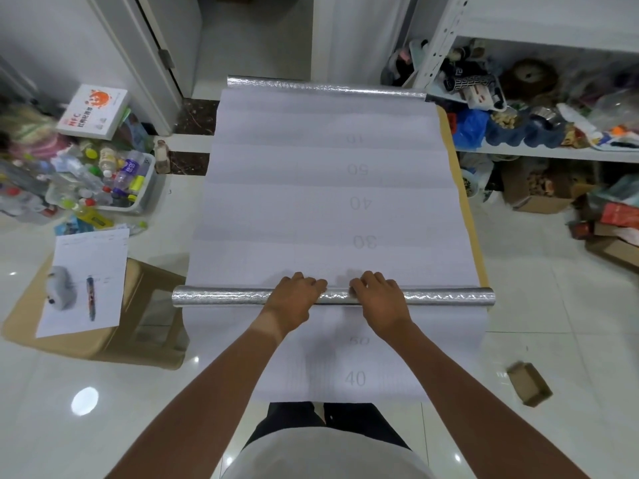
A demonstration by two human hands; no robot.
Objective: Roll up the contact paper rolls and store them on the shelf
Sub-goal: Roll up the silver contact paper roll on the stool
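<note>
While both hands — left hand (pixel 294 299), right hand (pixel 378 299) — curl fingers over the foil roll (pixel 221 296), its axis lies crosswise — unrolled sheet (pixel 328 188) ahead.

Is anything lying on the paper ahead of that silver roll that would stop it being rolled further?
Nothing visible. Both hands rest on the near roll, and the sheet ahead is bare up to the far roll.

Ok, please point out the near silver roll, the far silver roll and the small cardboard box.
near silver roll (pixel 221 296), head view, left bare part
far silver roll (pixel 325 86), head view, middle
small cardboard box (pixel 529 383), head view, top face
</note>
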